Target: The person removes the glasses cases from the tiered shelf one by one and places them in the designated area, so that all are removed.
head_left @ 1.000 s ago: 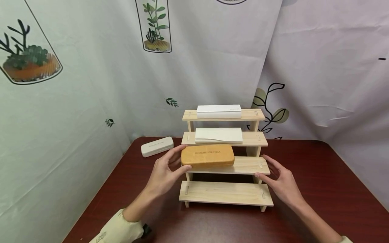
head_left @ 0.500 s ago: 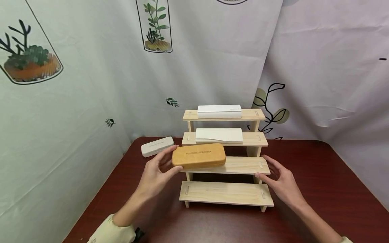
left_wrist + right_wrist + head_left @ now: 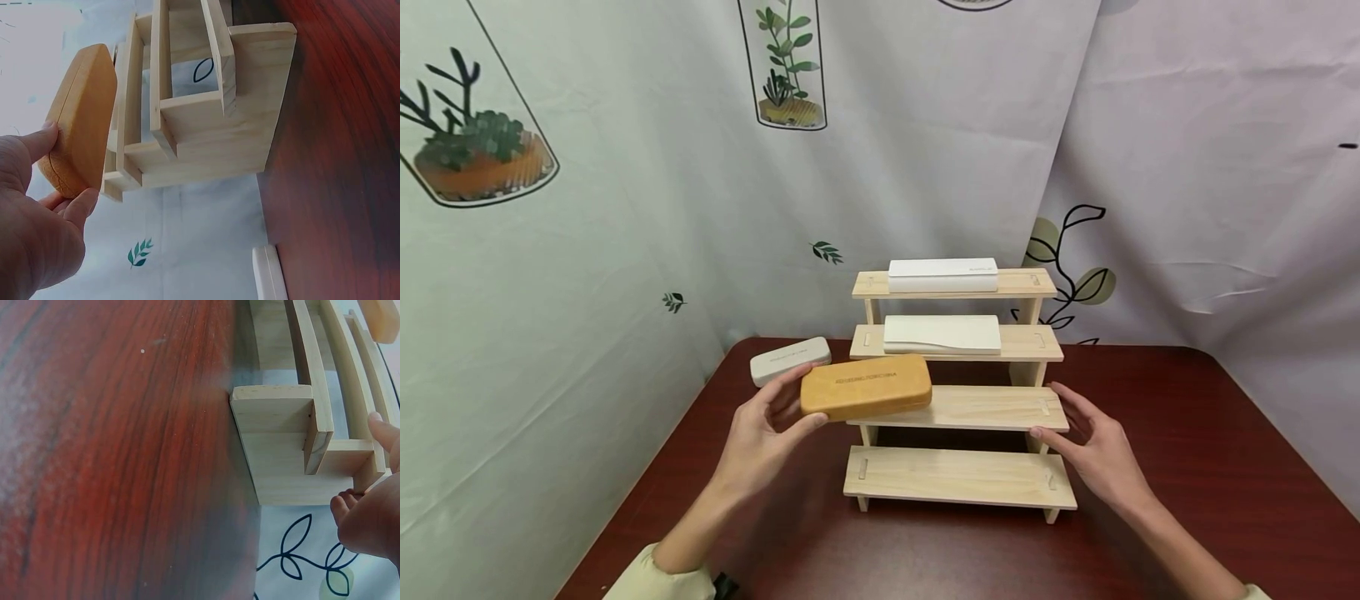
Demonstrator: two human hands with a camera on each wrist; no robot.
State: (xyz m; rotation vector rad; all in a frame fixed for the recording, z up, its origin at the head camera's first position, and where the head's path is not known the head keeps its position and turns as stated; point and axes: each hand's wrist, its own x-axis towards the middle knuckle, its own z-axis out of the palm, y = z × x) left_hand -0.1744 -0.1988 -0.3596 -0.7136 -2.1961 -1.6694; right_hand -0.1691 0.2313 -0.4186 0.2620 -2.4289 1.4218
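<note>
Bottom shelf [image 3: 958, 477] of the wooden rack [image 3: 957, 392] lies bare, open from the table's front edge. A white box [image 3: 942, 333] blocks the second shelf, another white box [image 3: 943, 274] fills the top. A grey case [image 3: 790, 360] guards the back-left corner.

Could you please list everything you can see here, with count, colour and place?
Tan case: one, gripped at its left end, right end over the rack's second step.
White cases: two, on the top and third steps.
Grey case: one, on the table left of the rack.
Rack: one, pale wood, four steps, mid-table.
Table: one, dark red.
Curtains: white, plant prints, behind.
Left hand: holds the tan case.
Right hand: by the rack's right end.
</note>
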